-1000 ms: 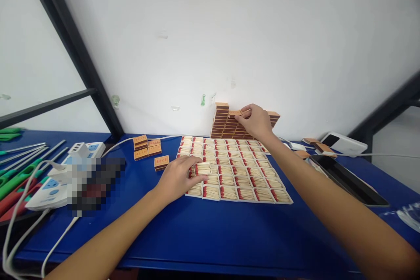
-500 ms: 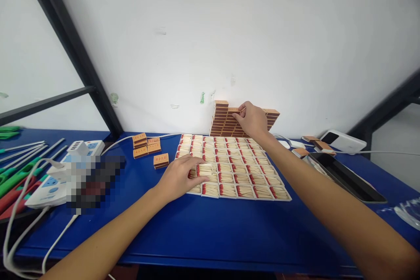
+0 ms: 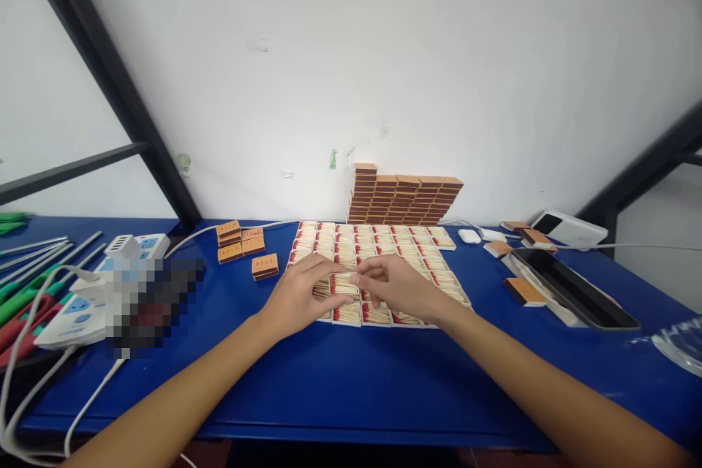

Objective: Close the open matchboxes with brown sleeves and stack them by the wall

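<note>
Many white matchbox trays [image 3: 403,239] full of red-tipped matches stand in rows on the blue table. My left hand [image 3: 300,291] grips one filled matchbox tray [image 3: 344,284] between thumb and fingers, just above the front rows. At the right end of that tray is my right hand [image 3: 398,285], its thumb and fingertips drawn together. Whether something small lies in its pinch is too fine to make out. Behind the trays, closed matchboxes [image 3: 406,199] are stacked against the wall, the left column highest.
Several closed matchboxes [image 3: 265,266] sit left of the trays. A power strip [image 3: 99,300] with cables and a pixelated dark object lie farther left, beside green- and red-handled tools. On the right are a phone [image 3: 575,289], a white power bank [image 3: 569,229] and more matchboxes [image 3: 525,292].
My right hand has come down from the matchbox stack to the tray held in my left hand. My left hand keeps its grip in nearly the same place.
</note>
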`<state>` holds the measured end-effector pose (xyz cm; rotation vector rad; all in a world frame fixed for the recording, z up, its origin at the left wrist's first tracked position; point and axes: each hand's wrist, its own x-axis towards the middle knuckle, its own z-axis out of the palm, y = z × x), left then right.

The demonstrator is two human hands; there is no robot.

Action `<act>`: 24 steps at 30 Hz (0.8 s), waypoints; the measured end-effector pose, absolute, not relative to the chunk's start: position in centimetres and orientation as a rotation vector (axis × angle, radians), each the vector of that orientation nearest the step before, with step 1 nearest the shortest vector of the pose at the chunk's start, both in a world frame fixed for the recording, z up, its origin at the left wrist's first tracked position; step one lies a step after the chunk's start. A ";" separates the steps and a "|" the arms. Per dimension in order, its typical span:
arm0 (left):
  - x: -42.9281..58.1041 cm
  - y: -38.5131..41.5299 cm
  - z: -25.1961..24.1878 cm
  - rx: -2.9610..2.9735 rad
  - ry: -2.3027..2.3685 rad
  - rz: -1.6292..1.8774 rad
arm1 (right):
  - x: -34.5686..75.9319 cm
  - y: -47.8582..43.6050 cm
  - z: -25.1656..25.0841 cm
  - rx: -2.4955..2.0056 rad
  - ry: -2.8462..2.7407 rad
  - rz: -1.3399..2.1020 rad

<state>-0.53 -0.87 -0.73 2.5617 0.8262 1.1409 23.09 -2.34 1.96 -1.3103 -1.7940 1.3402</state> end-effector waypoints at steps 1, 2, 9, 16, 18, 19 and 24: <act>-0.4 -0.9 -0.8 2.564 0.822 1.141 | 23.0 -2.5 1.8 -1.311 -1.781 1.349; -0.4 -0.9 -0.8 2.568 0.822 1.144 | 23.1 -2.4 1.7 -1.316 -1.766 1.353; -2.5 0.4 0.7 2.798 1.016 1.128 | 29.7 0.1 3.3 -1.520 -1.616 1.171; -10.1 2.7 4.7 2.737 1.649 0.645 | 42.0 2.4 2.3 -1.818 -1.477 0.930; -11.8 3.1 5.1 2.619 1.746 0.516 | 43.7 2.7 1.4 -1.900 -1.483 0.911; -12.3 3.3 5.2 2.558 1.785 0.472 | 44.2 2.8 1.1 -1.930 -1.489 0.908; -13.1 3.5 5.2 2.401 1.891 0.402 | 44.9 3.0 0.7 -1.960 -1.474 0.918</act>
